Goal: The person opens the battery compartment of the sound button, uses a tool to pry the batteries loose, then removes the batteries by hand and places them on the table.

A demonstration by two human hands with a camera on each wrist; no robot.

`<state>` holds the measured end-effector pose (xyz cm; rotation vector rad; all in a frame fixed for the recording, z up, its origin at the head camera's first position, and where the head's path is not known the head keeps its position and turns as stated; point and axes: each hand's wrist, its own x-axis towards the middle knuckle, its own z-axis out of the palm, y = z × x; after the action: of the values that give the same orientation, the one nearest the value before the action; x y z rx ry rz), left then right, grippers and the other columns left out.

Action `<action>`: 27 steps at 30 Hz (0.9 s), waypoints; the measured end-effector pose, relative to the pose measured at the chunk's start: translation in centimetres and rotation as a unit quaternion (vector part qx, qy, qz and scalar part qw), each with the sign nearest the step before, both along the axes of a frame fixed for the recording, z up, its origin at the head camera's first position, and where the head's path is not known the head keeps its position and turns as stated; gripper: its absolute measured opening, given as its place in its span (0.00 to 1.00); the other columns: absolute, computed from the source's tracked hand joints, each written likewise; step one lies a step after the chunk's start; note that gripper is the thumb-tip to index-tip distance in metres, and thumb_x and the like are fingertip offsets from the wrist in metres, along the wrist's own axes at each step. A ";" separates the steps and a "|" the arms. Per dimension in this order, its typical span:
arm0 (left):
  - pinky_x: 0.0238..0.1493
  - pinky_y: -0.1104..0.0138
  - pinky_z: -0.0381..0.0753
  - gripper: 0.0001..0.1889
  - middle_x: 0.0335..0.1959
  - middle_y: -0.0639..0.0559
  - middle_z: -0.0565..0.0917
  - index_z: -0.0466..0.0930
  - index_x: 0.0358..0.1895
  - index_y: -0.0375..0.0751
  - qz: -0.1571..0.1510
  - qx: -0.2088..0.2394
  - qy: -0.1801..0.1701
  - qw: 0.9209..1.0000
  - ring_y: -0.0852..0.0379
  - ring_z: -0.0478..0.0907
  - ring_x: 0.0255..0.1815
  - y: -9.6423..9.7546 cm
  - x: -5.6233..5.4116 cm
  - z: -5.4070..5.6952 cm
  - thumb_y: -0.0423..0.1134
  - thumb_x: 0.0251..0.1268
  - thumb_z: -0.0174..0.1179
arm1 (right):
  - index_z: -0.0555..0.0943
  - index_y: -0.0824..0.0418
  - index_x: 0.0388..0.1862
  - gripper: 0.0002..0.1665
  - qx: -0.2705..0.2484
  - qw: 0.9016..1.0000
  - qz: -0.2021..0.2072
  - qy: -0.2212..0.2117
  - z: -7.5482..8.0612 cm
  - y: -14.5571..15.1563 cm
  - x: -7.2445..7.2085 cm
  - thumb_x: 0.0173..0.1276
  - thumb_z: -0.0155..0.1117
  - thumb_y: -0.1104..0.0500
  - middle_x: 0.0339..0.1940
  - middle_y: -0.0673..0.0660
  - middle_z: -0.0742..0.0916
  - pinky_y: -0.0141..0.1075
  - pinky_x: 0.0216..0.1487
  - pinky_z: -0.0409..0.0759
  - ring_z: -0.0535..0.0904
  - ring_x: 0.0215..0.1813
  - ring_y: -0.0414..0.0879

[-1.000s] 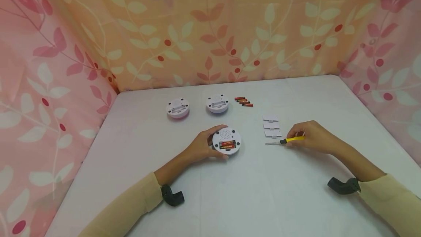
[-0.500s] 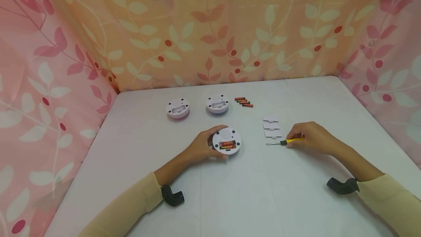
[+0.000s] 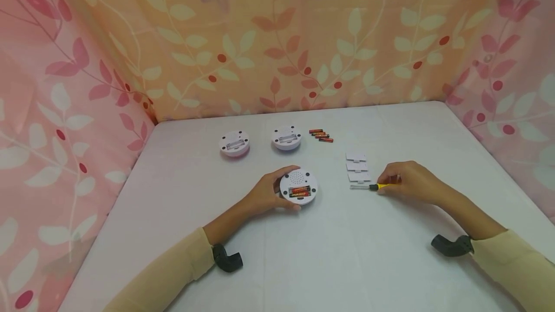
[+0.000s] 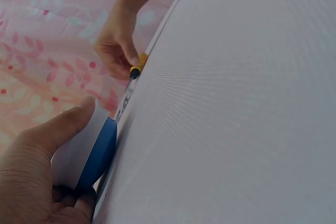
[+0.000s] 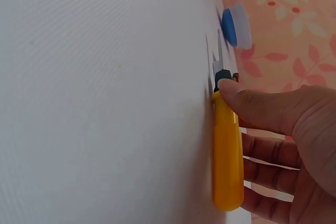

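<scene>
My left hand (image 3: pixel 267 191) grips the rim of a round white device (image 3: pixel 298 177), its underside turned up. Two red and black batteries (image 3: pixel 300 191) lie in that device's uncovered compartment. In the left wrist view the device (image 4: pixel 79 145) shows a white base and a blue lower body between thumb and fingers. On the right, my right hand (image 3: pixel 412 180) pinches a screwdriver (image 3: pixel 374 187) with a yellow handle and black collar, its shaft pointing left, low over the table. The right wrist view has the thumb against the top of the yellow screwdriver (image 5: pixel 227 150).
Two more round devices, one at left (image 3: pixel 234 143) and one at centre (image 3: pixel 286 137), stand at the back with bare battery compartments. Several loose batteries (image 3: pixel 321 135) lie beside them. Three white battery covers (image 3: pixel 357 167) form a column near the screwdriver tip. Patterned curtains (image 3: pixel 303 37) surround the white table (image 3: pixel 329 264).
Both hands stay nearly where they were, still holding the device and the screwdriver. The screwdriver's yellow handle shows slightly less beyond the fingers. The head view has shifted a little.
</scene>
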<state>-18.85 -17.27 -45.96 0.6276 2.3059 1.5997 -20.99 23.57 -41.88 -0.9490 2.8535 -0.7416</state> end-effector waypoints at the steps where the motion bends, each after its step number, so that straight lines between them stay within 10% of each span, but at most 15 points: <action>1: 0.72 0.64 0.67 0.52 0.74 0.64 0.69 0.67 0.76 0.56 0.000 0.002 -0.001 1.000 0.61 0.66 0.74 0.0 0.0 0.0 0.42 0.42 0.85 | 0.90 0.47 0.35 0.10 0.000 1.000 0.000 0.004 0.1 0.0 0.0 0.54 0.83 0.57 0.31 0.35 0.84 0.32 0.36 0.77 0.75 0.33 0.35; 12: 0.73 0.65 0.66 0.54 0.74 0.62 0.69 0.65 0.77 0.51 -0.015 0.007 -0.006 1.000 0.61 0.66 0.73 0.2 0.2 0.2 0.39 0.42 0.84 | 0.89 0.49 0.40 0.10 0.035 0.999 -0.039 0.016 2.5 -1.3 0.4 0.62 0.78 0.49 0.34 0.41 0.85 0.40 0.40 0.79 0.77 0.39 0.42; 27: 0.73 0.65 0.66 0.54 0.74 0.63 0.68 0.64 0.77 0.53 -0.015 0.015 -0.016 1.000 0.63 0.66 0.73 0.0 -0.1 0.2 0.39 0.42 0.85 | 0.90 0.54 0.41 0.12 -0.012 0.998 0.018 0.053 5.0 -6.3 0.1 0.59 0.80 0.54 0.39 0.47 0.88 0.50 0.44 0.85 0.83 0.43 0.46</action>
<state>-18.93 -17.25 -45.77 0.6363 2.2429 1.6218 -20.86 17.22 -36.92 -1.0718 2.9142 -0.7456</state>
